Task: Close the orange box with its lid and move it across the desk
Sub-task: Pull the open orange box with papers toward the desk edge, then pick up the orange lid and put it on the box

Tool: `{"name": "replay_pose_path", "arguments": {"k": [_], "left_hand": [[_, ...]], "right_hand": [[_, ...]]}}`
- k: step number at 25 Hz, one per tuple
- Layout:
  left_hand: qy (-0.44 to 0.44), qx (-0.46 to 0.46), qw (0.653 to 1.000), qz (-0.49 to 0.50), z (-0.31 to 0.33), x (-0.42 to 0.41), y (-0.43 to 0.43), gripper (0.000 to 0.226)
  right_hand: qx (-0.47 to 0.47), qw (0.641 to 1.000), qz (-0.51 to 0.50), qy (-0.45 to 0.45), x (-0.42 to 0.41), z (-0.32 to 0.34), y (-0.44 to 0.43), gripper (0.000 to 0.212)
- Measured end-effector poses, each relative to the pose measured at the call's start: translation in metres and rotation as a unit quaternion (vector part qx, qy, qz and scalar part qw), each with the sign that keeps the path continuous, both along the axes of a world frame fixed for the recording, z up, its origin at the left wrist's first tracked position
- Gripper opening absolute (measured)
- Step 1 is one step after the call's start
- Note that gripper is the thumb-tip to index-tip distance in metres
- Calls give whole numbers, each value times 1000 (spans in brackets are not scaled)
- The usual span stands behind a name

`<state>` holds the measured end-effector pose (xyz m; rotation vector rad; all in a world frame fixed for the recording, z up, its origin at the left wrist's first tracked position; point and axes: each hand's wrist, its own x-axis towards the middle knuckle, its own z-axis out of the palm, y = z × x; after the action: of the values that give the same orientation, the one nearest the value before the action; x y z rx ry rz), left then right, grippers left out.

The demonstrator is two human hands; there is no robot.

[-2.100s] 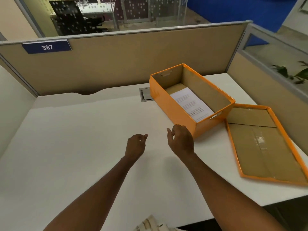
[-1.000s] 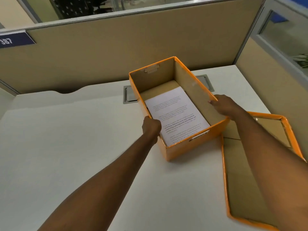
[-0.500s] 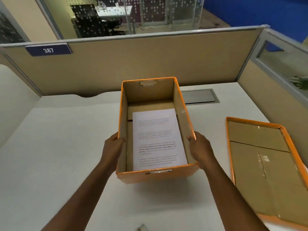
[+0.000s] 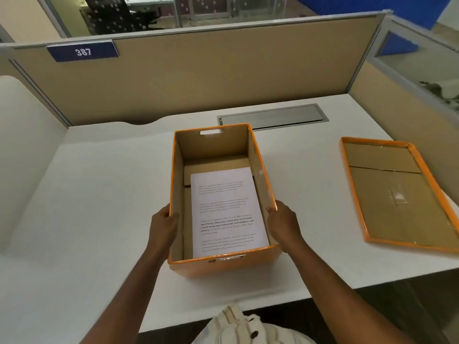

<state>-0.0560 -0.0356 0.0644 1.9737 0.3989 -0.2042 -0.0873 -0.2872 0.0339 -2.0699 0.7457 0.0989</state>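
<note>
While the left hand (image 4: 162,225) and right hand (image 4: 283,224) grip the two long sides of the orange box (image 4: 223,265), it sits open on the white worktop (image 4: 99,194), paper (image 4: 227,212) inside. Its lid (image 4: 397,192) lies upside down, well right of the box.

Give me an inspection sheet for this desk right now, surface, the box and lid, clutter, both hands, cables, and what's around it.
Surface: white desk, bare apart from the job's things.
Job's things: orange box open, printed sheet flat inside; lid lies inside-up to the right, apart from the box.
Clutter: nothing seen.
Grippers: left hand grips the box's left wall, right hand the right wall.
Cables: nothing seen; metal cable hatch shut behind the box.
Surroundings: beige partition, sign 387.
</note>
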Motion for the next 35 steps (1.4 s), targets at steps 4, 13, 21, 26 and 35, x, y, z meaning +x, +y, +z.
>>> {"name": "replay_pose_path", "arguments": {"k": [4, 13, 21, 26, 35], "left_hand": [[-12, -8, 1000, -14, -9, -8, 16, 32], [-56, 175, 982, -45, -12, -10, 16, 44], [-226, 139, 952, -152, 27, -32, -65, 40], [-239, 96, 948, -190, 32, -34, -181, 30], [10, 26, 966, -256, -15, -16, -375, 41]], "right_hand": [[-20, 1000, -1, -7, -12, -2, 17, 22], [-21, 997, -59, -41, -21, 10, 26, 42], [-29, 988, -108, -105, -24, 9, -14, 50], [-31, 990, -98, -93, -25, -3, -96, 39], [-90, 984, -128, -80, -33, -25, -260, 30]]}}
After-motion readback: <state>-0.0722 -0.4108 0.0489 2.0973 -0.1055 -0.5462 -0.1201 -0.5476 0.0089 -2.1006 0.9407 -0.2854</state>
